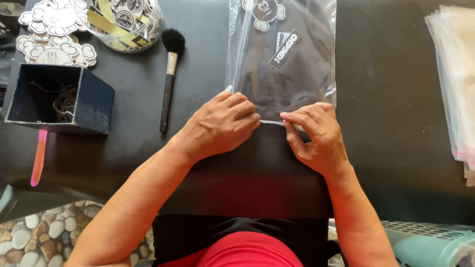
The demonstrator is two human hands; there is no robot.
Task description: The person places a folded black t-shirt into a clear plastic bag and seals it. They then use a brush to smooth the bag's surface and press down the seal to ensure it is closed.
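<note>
bag top (282, 29) cropped; bag stack (457, 74) cut off

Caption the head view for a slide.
Both hands, left hand and right hand, pinch a clear bag's edge.

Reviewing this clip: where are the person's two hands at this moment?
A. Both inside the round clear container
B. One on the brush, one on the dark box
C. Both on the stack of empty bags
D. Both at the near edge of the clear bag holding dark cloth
D: the left hand and right hand meet fingertip to fingertip along the near edge of the clear plastic bag, apart from the brush.
</note>
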